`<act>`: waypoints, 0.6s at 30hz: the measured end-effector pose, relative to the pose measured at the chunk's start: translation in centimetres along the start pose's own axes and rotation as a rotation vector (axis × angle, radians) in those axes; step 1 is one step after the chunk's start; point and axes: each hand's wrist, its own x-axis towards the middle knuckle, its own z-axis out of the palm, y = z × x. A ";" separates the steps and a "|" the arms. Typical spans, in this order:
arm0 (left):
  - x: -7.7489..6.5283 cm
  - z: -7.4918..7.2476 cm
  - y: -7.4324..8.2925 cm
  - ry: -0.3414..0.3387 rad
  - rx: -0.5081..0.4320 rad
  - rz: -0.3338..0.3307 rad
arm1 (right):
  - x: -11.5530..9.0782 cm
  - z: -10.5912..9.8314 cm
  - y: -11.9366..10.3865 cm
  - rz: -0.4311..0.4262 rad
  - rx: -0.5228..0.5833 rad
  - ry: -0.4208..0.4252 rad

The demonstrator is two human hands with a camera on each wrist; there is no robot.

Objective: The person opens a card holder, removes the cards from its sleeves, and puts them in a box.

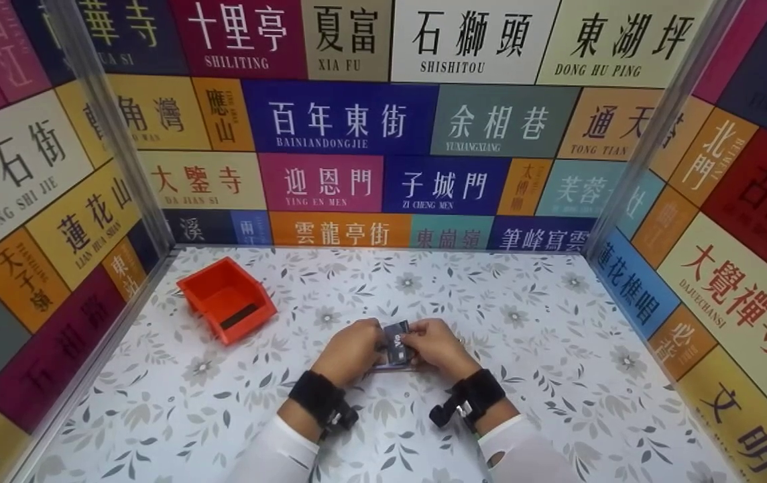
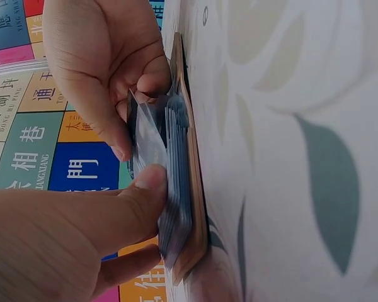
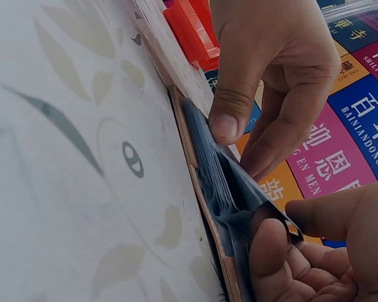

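A card holder (image 3: 188,135) with a brown cover and a stack of clear plastic sleeves (image 2: 175,170) lies on the table between both hands. My left hand (image 1: 351,350) holds the sleeves at their left side, its thumb (image 2: 150,179) on their edge. On top is a dark card (image 1: 395,341) with white marks. My right hand (image 1: 444,347) pinches the card and its sleeve at the right side, where the top sleeve (image 3: 255,189) lifts away from the stack. Whether the card is partly outside its sleeve, I cannot tell.
A red-orange open bin (image 1: 226,298) stands to the left on the floral table top (image 1: 531,402). Panels of coloured signs with Chinese lettering (image 1: 343,121) close off the back and both sides. Black camera straps (image 1: 320,399) are around both wrists.
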 end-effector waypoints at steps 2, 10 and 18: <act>0.0 0.0 0.0 -0.001 0.004 -0.001 | 0.1 0.0 -0.1 -0.006 -0.018 0.022; 0.1 0.2 -0.3 -0.002 0.007 -0.012 | 0.2 -0.7 -0.4 -0.031 -0.071 0.132; 0.2 0.2 -0.6 -0.011 -0.006 -0.004 | 0.1 -1.5 -1.0 -0.060 -0.098 0.238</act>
